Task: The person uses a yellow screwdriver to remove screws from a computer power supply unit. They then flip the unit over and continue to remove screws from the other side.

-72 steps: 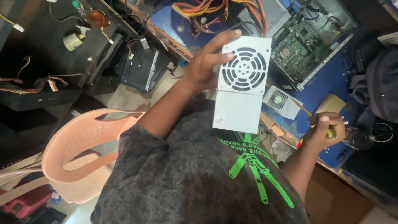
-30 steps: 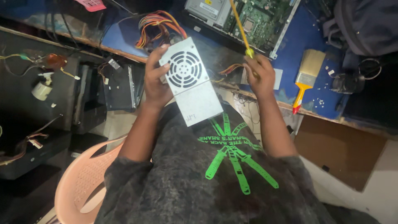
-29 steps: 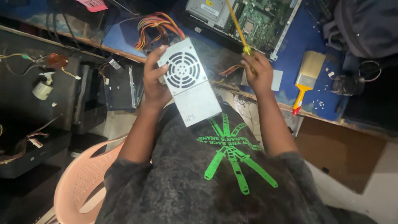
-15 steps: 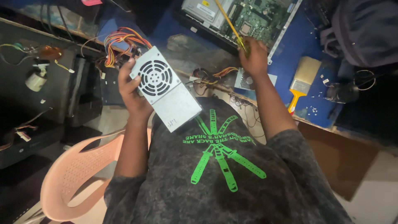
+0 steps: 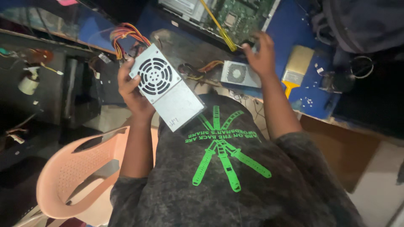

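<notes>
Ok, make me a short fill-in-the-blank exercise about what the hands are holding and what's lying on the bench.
1. The left hand grips a grey metal power supply whose round ____ grille faces the camera.
2. The right hand holds a screwdriver with a ____ shaft.
3. The paintbrush lies on the ____ bench top.
4. The plastic chair is ____ in colour.

Missing words: fan; yellow; blue; pink

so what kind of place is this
Most likely a computer repair bench. The left hand holds a grey power supply with coloured wires, an open computer case shows its green motherboard, and a brush lies on the blue worktop.
</notes>
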{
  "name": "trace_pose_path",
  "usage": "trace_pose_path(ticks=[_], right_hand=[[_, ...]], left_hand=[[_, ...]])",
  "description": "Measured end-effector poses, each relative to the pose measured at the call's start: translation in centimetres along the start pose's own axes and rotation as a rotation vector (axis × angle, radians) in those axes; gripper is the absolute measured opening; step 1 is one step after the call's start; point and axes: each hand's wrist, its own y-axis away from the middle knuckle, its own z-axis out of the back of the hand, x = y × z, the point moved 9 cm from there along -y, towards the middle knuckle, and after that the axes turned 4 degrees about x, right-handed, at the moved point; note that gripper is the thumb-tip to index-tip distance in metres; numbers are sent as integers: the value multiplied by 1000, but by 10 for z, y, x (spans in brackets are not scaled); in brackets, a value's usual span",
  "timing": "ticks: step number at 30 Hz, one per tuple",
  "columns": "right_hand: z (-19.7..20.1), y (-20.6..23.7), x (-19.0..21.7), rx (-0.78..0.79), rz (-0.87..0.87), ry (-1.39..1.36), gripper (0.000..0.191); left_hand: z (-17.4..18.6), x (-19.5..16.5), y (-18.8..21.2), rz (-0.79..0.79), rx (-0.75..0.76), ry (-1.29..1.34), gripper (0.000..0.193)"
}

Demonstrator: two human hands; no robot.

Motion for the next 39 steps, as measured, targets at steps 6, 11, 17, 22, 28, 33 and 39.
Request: trace_pose_path(ticks=[6,11,17,22,28,33,39], right_hand=[[26,76,-45,292,-128,111,100],[-6,93,-55,528,-89,329,121],[7,87,-63,433,14,258,84],[59,116,-36,341,283,197,76],[183,148,-25,196,331,234,75],[278,158,-48,-142,321,402,81],[337,139,-136,-522,131,520,91]], left_hand=[[-34,-12,13,22,6,-54,73],[-66,-14,24,29,-23,59,61],[-95,-12,42,91,-129,208,32],[-110,-20,62,109,-179,190,34],[-114,-27,73,113,-233,127,38],[-125,-40,70,99,-219,11,52],[-146,-53,64,111,-221,75,61]])
